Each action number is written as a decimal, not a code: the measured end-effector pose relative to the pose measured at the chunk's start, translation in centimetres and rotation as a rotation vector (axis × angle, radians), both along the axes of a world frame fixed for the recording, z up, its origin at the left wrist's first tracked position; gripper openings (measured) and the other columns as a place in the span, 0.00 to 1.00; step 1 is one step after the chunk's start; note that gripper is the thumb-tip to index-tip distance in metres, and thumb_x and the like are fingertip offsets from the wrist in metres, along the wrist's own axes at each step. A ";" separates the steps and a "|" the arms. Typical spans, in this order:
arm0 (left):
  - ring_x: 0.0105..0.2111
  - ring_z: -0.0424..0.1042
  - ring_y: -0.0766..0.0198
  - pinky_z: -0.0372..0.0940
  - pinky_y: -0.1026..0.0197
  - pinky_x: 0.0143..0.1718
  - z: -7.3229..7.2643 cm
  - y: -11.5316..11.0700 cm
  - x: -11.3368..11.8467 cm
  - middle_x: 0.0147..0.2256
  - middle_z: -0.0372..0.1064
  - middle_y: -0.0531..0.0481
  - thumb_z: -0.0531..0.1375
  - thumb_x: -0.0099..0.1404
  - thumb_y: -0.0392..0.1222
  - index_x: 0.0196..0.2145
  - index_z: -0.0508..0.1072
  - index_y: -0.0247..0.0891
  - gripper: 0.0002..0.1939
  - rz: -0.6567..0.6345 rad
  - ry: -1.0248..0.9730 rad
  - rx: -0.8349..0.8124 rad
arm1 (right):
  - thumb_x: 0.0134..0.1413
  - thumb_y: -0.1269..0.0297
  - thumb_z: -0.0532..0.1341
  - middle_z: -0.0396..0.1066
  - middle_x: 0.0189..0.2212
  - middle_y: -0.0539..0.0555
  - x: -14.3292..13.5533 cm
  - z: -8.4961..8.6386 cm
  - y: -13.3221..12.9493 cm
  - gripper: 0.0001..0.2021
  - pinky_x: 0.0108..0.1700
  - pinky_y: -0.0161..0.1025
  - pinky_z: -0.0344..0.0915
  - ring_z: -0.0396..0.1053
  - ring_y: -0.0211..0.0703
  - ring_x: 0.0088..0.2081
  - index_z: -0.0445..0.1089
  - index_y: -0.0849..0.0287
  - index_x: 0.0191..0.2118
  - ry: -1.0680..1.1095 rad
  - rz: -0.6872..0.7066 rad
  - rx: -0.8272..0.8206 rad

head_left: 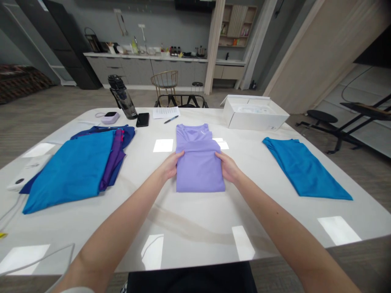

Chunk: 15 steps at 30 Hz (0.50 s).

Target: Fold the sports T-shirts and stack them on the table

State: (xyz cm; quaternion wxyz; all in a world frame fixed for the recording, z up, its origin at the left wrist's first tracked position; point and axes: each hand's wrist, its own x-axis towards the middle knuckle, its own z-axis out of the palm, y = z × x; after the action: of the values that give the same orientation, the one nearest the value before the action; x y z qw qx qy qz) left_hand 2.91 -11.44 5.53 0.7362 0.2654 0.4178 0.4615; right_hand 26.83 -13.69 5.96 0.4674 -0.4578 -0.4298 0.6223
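A lavender T-shirt (200,171) lies partly folded in the middle of the white table, its lower part turned up over the body and its neckline at the far end. My left hand (171,165) grips the left side of the folded layer, thumb on top. On the opposite side, my right hand (229,167) holds the right edge in the same way. The fingers under the cloth are hidden. To the right lies a folded blue garment (307,169). At the left is a pile of clothes with a blue garment (73,165) on top and a purple garment (113,160) beside it.
A white open box (256,116) stands at the back right. Toward the back left are a water bottle (124,99), a phone (142,119), a lilac device (110,118), a paper (166,112) and a pen (171,119). A white power bank (27,173) with a cable sits beside the pile.
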 end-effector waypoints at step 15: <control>0.39 0.79 0.56 0.74 0.54 0.46 3.4 17.0 -0.1 0.36 0.79 0.43 0.60 0.68 0.41 0.43 0.76 0.33 0.10 0.110 0.070 0.084 | 0.59 0.55 0.60 0.79 0.44 0.54 -0.9 2.3 17.4 0.14 0.49 0.44 0.74 0.76 0.48 0.45 0.71 0.54 0.47 -0.045 -0.121 0.104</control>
State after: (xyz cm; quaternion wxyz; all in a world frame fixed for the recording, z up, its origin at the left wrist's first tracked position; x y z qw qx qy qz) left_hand 2.81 5.56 8.94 0.6830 0.2887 0.4375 0.5087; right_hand 25.91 3.67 8.28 0.5176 -0.4718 -0.4434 0.5594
